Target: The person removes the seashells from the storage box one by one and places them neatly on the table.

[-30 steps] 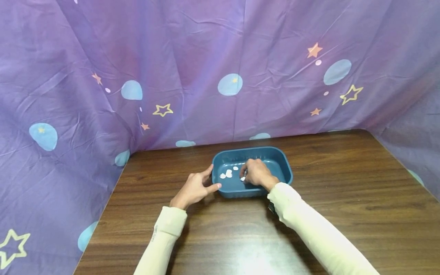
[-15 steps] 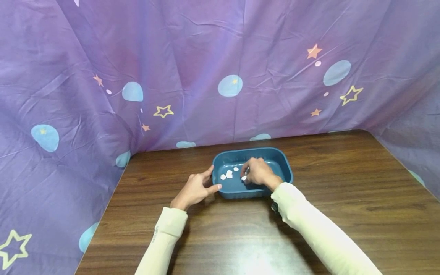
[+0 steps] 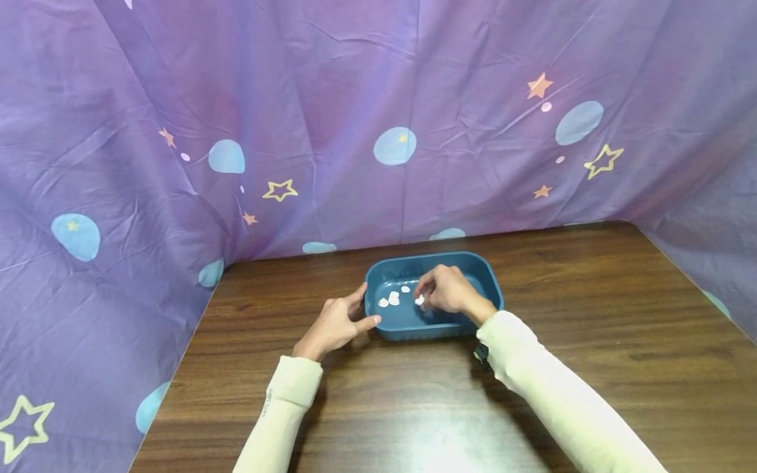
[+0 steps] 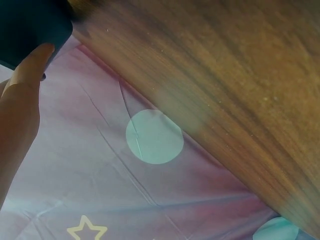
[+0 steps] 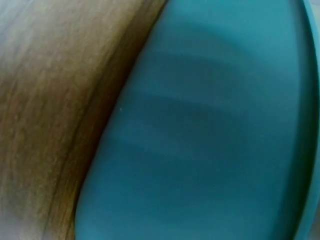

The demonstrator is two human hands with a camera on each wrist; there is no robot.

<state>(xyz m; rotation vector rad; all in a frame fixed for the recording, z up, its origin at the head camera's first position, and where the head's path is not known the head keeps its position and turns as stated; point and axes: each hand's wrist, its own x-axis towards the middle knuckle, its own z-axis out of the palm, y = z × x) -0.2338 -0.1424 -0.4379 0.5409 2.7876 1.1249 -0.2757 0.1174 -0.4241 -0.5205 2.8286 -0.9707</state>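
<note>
A blue rectangular basin point(image 3: 414, 332) stands near the back of the table, with small white pieces in it; one white piece point(image 3: 393, 299) looks heart-shaped. My left hand point(image 3: 333, 326) touches the basin's left end, thumb at the front corner and fingers along the side. In the left wrist view a finger point(image 4: 31, 67) lies against the basin's dark outer wall point(image 4: 30, 27). Inside the basin, my right hand point(image 3: 452, 290) pinches a small white piece point(image 3: 419, 300) at its fingertips. The right wrist view holds only the basin's outer wall point(image 5: 200, 130) and wood; that hand is out of it.
The brown wooden table point(image 3: 378, 401) reflects a bright glare at the front. Behind it and along both sides hangs a purple cloth point(image 3: 331, 98) printed with stars and blue shapes. Two more white pieces, one a small white oval point(image 3: 405, 289), lie near the basin's left end.
My right hand has risen slightly and moved a little to the right, with the white piece at its fingertips. My left hand and the basin have stayed in place.
</note>
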